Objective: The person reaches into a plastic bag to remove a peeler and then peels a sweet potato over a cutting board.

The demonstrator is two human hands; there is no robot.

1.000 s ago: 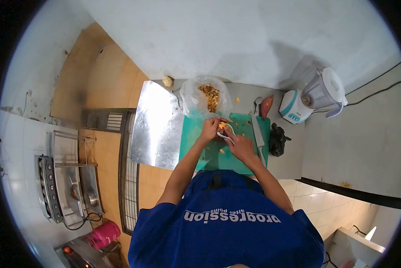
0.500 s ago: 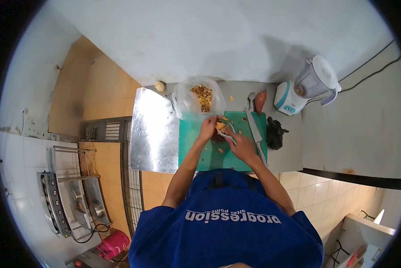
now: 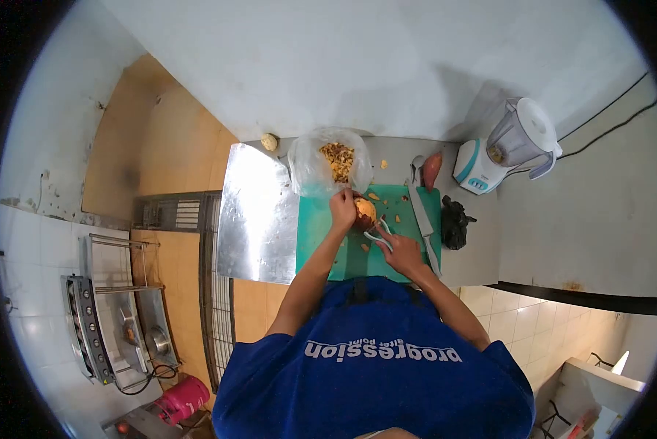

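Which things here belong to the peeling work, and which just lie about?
In use: left hand holding orange sweet potato; right hand gripping white peeler; green cutting board; clear peel bag.
Lying about: white blender; grey knife; black bag.

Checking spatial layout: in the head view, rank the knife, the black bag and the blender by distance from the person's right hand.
From the right hand:
1. Knife, just right, on the green cutting board.
2. Black bag, farther right, off the board.
3. Blender, far right, by the wall.

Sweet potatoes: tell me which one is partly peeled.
The sweet potato in the left hand over the green board shows orange flesh; the whole sweet potato by the blender keeps its reddish skin.
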